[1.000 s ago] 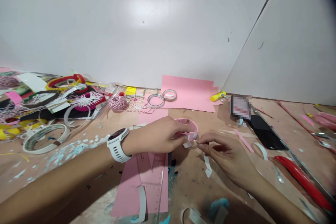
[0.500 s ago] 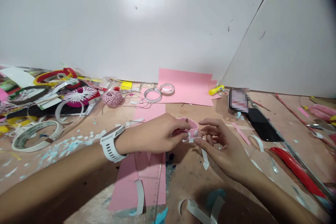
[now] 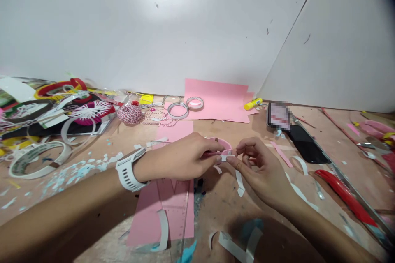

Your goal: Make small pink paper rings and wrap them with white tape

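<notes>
My left hand (image 3: pixel 182 157), with a white watch (image 3: pixel 126 170) on its wrist, is closed around a small pink paper ring (image 3: pixel 224 145) held just above the table. My right hand (image 3: pixel 259 168) meets it from the right, thumb and forefinger pinching a small white strip (image 3: pixel 224 158) at the ring's near edge. Another white strip (image 3: pixel 239 183) lies on the table under the right hand. A pink paper sheet (image 3: pixel 168 209) lies below the left hand, with a clear ruler across it.
Pink paper (image 3: pixel 216 100) leans at the white wall, with two tape rings (image 3: pixel 178 110), a red-white twine ball (image 3: pixel 129 114) and a yellow glue stick (image 3: pixel 253 104). A black phone (image 3: pixel 305 148) and a red tool (image 3: pixel 342 193) lie on the right. Craft clutter and a large tape roll (image 3: pixel 37 158) fill the left.
My right hand has closed in on the pink ring, going from spread fingers to a pinch at its edge. The view has shifted slightly; the left hand kept its hold.
</notes>
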Demonstrator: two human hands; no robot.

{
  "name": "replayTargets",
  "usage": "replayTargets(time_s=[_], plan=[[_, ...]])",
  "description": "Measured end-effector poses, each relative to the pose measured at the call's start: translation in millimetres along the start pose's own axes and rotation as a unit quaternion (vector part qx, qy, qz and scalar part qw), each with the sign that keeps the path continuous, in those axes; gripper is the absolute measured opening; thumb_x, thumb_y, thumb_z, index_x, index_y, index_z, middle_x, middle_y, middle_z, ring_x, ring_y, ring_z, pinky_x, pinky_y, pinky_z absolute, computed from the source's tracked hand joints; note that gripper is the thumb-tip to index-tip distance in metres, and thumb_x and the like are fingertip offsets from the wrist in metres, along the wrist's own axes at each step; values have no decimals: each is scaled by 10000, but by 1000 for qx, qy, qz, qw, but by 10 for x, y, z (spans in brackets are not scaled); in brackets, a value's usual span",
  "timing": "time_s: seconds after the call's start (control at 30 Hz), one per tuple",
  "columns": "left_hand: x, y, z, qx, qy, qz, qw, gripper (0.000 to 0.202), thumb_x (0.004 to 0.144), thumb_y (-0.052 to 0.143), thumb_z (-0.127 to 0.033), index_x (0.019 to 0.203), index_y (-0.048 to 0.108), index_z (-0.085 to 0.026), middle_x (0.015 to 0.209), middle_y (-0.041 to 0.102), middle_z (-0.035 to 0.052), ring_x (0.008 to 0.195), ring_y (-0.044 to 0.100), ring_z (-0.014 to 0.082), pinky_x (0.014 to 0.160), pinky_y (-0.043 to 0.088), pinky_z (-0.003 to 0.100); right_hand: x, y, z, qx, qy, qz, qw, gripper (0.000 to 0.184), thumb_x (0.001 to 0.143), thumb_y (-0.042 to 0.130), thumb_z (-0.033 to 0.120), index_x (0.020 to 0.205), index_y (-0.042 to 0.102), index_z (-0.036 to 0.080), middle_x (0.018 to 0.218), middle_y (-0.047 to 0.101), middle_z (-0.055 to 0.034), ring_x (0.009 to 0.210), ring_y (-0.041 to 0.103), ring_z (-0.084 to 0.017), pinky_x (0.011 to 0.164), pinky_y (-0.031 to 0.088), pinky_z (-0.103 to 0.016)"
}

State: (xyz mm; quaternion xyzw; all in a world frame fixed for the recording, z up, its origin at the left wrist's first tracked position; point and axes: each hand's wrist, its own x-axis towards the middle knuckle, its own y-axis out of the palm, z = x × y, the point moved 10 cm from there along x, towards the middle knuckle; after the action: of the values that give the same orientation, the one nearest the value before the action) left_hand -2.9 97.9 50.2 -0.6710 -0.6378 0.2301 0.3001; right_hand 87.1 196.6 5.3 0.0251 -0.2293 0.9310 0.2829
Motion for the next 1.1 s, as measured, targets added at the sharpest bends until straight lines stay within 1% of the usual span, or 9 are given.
replayTargets(time_s=[0.2,0.3,0.4,0.6,0.73,0.83,0.97,1.03,1.1], plan=[[4,-2,-14,-5,5,-5,1000,244,1042,470,-199,1145,685,-146,908,731,35,691,584,114,664,426,221,1,-16,-19,0,-1,-8,1000,226,932,731,433,1013,585,281,906,614,36,677,513,-111,556,389,-258],[10,1,-9,-4,-1,-2,1000,254,1050,461,-226,1147,684,-152,877,722,31,670,581,115,648,420,225,-4,-24,-4,-10,-1,-9,1000,216,939,721,434,1008,585,281,893,604,44,636,469,-104,545,378,-260],[13,4,-4,-6,-7,2,1000,246,1044,469,-213,1152,683,-155,893,722,28,686,586,113,655,418,225,-7,-27,22,-26,-2,-12,1000,204,945,712,432,997,586,280,877,595,51,624,455,-101,545,372,-261],[16,13,-9,-24,-6,3,1000,203,1031,487,-182,1097,678,-161,804,644,-27,603,463,77,581,363,206,-17,-35,34,-59,-5,-25,998,187,960,688,427,1000,580,280,888,617,50,625,482,-102,552,385,-273],[12,2,-22,-40,-3,-8,999,176,1022,503,-165,1069,673,-157,761,588,-43,583,430,68,538,330,192,-18,-30,38,-72,-11,-26,997,183,964,678,425,1017,576,282,926,636,40,635,515,-107,562,416,-278],[8,-12,-43,-42,-1,-17,999,174,1023,505,-165,1071,672,-154,777,589,-34,601,442,72,539,337,188,-18,-38,57,-86,-15,-32,996,194,959,678,431,1014,573,277,924,641,31,634,534,-112,568,431,-286],[10,-28,-78,-38,7,-27,999,207,1033,480,-167,1085,680,-148,879,654,4,644,479,86,584,386,193,-31,-72,89,-110,-14,-55,992,238,940,690,442,1028,554,269,917,658,14,625,564,-123,565,438,-298],[9,-34,-89,-33,14,-32,999,225,1034,475,-173,1088,692,-150,919,687,26,673,524,99,631,425,206,-40,-100,98,-132,-8,-68,989,261,931,693,450,1038,542,267,835,638,24,590,545,-130,543,418,-300],[4,-44,-88,-32,19,-40,999,243,1036,480,-201,1110,708,-158,958,719,47,724,593,121,686,464,225,-44,-164,101,-154,4,-88,984,335,895,729,474,1068,533,263,739,578,45,564,520,-138,527,405,-300]])
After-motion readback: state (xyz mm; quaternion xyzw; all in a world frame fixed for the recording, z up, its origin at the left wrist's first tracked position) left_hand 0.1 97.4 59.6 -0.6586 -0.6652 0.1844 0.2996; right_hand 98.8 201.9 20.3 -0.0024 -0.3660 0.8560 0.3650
